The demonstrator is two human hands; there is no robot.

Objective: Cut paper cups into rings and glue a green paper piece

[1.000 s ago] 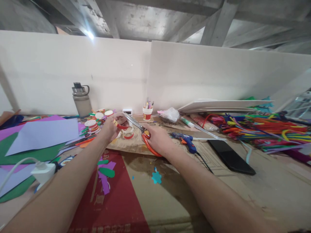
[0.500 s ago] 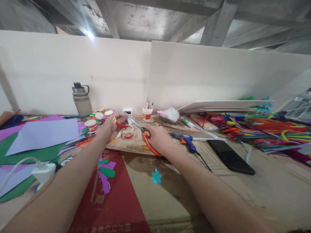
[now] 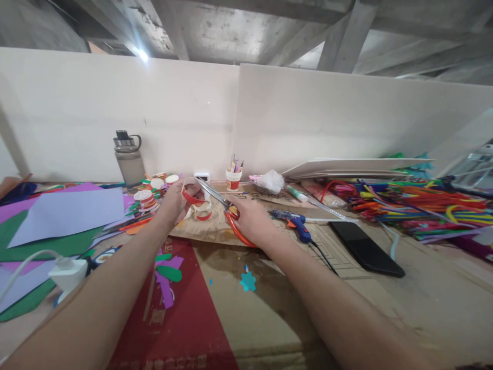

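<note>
Red, held up in the left hand (image 3: 177,203): pinches a curved band (image 3: 191,198) between bent fingers, above the brown cardboard (image 3: 210,232) and near a red-and-white ring (image 3: 203,216). Grips scissors (image 3: 217,195) in the right hand (image 3: 248,218), with fingers wrapped about the orange handles, blades toward the band. Cannot tell whether touching.

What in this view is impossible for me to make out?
All in the head view:
- Left end of the red curved paper-like strip: hidden by the left hand.
- How the right hand grips the orange-handled metal scissors: hidden by the hand's own back.
- Printing on the flat red cardboard: too blurred to read.
- Clear plastic item: cut off by the right edge.
</note>
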